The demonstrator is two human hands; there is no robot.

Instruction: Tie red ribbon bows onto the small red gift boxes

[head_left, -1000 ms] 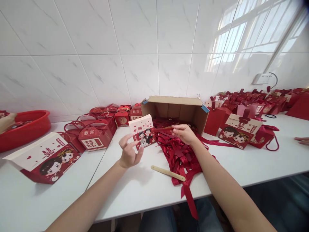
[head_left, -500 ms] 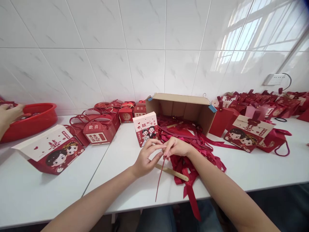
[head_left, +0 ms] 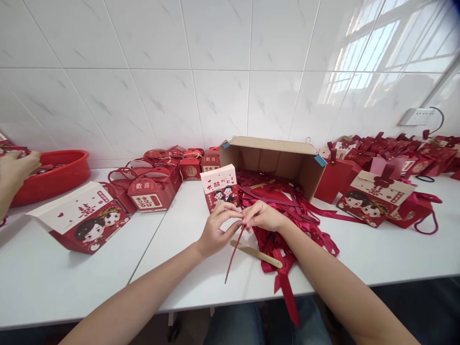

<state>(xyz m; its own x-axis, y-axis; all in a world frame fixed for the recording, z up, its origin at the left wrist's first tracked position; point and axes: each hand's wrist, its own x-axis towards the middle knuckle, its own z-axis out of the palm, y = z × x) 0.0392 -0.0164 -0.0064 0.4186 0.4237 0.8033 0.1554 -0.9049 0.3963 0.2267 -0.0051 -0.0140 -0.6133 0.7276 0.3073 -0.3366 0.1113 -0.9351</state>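
My left hand (head_left: 220,225) and my right hand (head_left: 265,216) meet at their fingertips over the middle of the table. Both pinch the top of a narrow red ribbon (head_left: 233,258), seen almost edge-on, whose free end hangs down towards me. The exact grip at the fingertips is partly hidden. Just behind my left hand stands a small red and cream gift box (head_left: 219,184) with a cartoon couple. Below my fingers lies a flat gold-coloured strip (head_left: 259,255). A heap of red ribbons (head_left: 312,235) spreads beside and under my right forearm, one end drooping over the table edge.
An open cardboard carton (head_left: 275,146) lies on its side, ribbons spilling out. Finished-looking red boxes (head_left: 151,191) stand at left, near a larger open-flapped box (head_left: 89,223). At far left another person's hand (head_left: 17,175) is over a red basin (head_left: 68,175). Many red bags (head_left: 402,158) crowd the right.
The ribbon's hanging end has swung a little left and up. My hands stay joined at the fingertips, and the whole view has shifted slightly. The other person's hand remains at the basin.
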